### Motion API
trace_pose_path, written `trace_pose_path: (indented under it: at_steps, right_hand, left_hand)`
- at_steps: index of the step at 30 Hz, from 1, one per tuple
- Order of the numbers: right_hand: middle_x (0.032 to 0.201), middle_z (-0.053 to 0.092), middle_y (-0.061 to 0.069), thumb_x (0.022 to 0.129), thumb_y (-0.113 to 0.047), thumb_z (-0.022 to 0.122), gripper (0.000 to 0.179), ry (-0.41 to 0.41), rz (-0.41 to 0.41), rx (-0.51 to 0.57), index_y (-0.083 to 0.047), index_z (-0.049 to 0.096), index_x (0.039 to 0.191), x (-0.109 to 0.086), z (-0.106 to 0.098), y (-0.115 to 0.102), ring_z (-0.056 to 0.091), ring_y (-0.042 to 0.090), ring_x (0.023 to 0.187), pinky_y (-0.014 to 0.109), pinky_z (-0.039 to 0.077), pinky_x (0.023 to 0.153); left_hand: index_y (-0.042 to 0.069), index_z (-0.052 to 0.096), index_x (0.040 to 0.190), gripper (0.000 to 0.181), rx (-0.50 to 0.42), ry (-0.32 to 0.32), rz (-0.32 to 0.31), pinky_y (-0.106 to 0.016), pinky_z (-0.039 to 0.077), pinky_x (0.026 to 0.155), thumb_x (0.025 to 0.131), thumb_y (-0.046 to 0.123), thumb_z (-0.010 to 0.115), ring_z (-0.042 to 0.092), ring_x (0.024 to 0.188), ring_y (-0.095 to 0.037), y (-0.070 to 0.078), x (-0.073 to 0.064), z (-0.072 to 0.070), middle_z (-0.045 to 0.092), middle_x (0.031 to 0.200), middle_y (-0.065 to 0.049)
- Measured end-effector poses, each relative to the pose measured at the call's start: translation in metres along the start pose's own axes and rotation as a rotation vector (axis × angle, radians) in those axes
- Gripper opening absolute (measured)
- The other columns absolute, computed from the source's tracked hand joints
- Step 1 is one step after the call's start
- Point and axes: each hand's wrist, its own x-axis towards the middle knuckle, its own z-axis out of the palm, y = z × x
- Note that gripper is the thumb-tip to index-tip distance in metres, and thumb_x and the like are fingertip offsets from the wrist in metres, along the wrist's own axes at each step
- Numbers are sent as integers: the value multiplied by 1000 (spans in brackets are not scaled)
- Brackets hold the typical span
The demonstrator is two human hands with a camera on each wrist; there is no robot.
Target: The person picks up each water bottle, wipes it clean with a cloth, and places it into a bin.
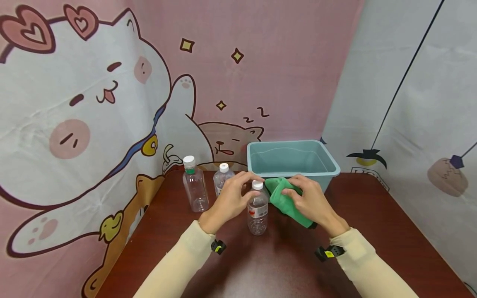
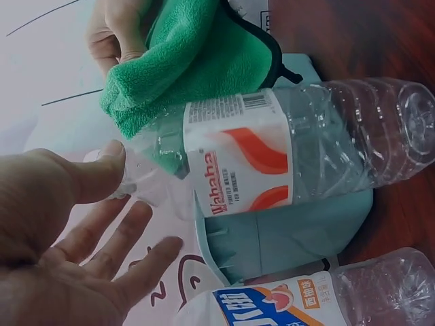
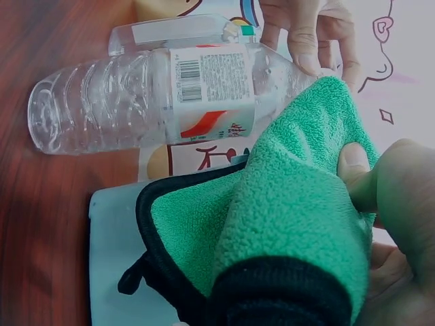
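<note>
1. Cartoon-printed pink backdrop (image 1: 290,82) is hanging behind a red-brown wooden table (image 1: 261,269); from my remote seat I am using the clear Wahaha water bottle (image 1: 258,212) as landmark.
2. That bottle is standing upright, apparently on the table, its long axis running vertically, white cap (image 1: 257,185) uppermost.
3. I am seeing the left hand (image 1: 229,195) at the bottle's top, thumb and forefinger pinching the cap, other fingers standing apart.
4. Right of the bottle, the right hand (image 1: 311,200) is clamping a green terry cloth (image 1: 284,202) between thumb and fingers.
5. I am judging this gap decisive: the cloth is sitting just right of the bottle's cap and shoulder, the left hand being nearer; whether cloth and bottle are touching, I cannot tell.
6. Behind-left of the bottle, a green-ringed bottle (image 1: 195,188) and a white-capped labelled bottle (image 1: 221,179) are standing; behind-right, a teal plastic bin (image 1: 327,181) is sitting.
</note>
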Motion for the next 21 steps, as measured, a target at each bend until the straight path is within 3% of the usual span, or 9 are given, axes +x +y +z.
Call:
trace_pose_path:
  at_steps: [4, 14, 21]
  right_hand:
    - [114, 81, 5, 108, -12, 84, 14, -10, -5, 4, -8, 87, 122, 3, 4, -1, 79, 26, 105, 46, 65, 88]
    - [117, 82, 5, 109, -16, 84, 18, -43, -17, 41, -9, 87, 125, 12, 14, -14, 78, 22, 104, 41, 64, 87]
    - [114, 80, 4, 108, -17, 86, 20, -75, -42, 49, -8, 87, 126, 17, 20, -21, 74, 16, 98, 32, 60, 80]
  left_hand:
    - [10, 77, 141, 42, -14, 0, 14, -48, 69, 108, 101, 6, 90, 81, 128, -26, -1, 0, -2, 84, 137, -8]
    - [9, 81, 138, 39, 3, -14, -11, -34, 71, 101, 101, 5, 89, 81, 120, -27, 0, 0, -4, 79, 130, -12]
    - [8, 82, 139, 38, 29, -22, -10, -46, 72, 102, 102, 3, 89, 81, 123, -30, 2, 1, -6, 80, 132, -13]
